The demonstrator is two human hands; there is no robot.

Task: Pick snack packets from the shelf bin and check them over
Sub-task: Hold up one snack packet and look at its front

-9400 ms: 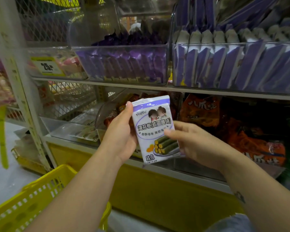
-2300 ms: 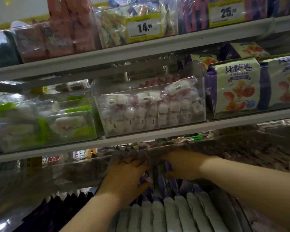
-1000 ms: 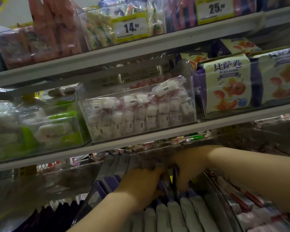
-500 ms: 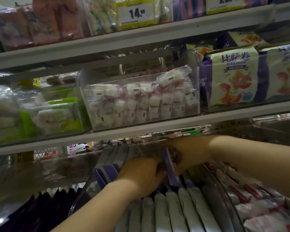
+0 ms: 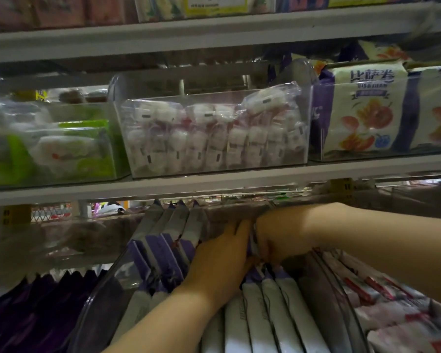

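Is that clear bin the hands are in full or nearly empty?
Full: packets stand tightly in rows across the bin, round the left hand and right hand.

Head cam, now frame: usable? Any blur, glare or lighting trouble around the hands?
Head view: motion blur softens everything; dim under the shelf, so the left hand and right hand read flat, fingertips lost among the purple-and-white packets; reflections haze the clear bin wall; wide-angle bends the shelf lines; top price tag is cropped.
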